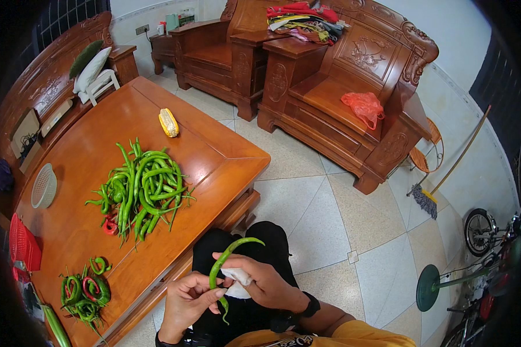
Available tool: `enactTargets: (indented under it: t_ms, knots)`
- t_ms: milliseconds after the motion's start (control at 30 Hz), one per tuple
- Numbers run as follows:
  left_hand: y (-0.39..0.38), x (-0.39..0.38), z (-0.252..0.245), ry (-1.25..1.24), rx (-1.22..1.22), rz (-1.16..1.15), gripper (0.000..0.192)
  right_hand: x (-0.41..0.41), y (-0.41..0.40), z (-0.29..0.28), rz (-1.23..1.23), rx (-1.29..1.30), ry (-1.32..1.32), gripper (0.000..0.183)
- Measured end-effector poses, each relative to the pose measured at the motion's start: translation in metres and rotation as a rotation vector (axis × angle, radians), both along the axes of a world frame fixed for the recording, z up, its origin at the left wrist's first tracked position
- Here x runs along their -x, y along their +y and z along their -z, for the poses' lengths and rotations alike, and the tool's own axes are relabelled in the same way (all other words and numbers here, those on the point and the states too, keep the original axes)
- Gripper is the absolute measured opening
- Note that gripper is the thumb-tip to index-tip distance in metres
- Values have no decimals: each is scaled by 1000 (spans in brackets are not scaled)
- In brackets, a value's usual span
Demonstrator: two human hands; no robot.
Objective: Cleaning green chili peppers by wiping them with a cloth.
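Observation:
A long green chili pepper [215,271] stands nearly upright over my lap, its upper end curving to the right. My left hand [191,295] pinches it near the lower end, between thumb and fingers. In my right hand [265,279] is a crumpled white tissue or cloth [239,277], held against the pepper's middle, with the fingers reaching behind it. On the wooden table [212,126] to my left lies a large heap of green chili peppers [150,186] with a few red ones at its lower edge. Nearer me sits a smaller pile of curled green and red peppers [84,295].
An ear of corn [169,122], a pale plastic basket [44,185] and a red basket [24,243] stand on the table. Carved wooden chairs [330,86] are across the tiled floor; one holds a red plastic bag [364,108]. A mop [425,201] leans at the right wall.

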State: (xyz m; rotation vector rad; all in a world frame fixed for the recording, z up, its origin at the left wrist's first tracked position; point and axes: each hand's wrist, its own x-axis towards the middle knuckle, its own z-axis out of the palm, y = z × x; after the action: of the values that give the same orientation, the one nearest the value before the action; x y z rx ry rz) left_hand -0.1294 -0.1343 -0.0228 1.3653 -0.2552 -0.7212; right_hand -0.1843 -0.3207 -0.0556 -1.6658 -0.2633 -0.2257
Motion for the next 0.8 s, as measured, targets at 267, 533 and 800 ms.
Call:
enactTargets:
  t_ms: [267, 533, 800]
  knots:
    - [0, -2, -1, -26, -32, -93, 15, 4, -10, -11, 31, 105, -40, 38]
    - [-5, 0, 0, -49, -48, -97, 15, 8, -11, -21, 92, 43, -174, 15]
    - [-6, 1, 1, -49, -101, -51, 16, 12, 0, -13, 234, -50, -52, 24]
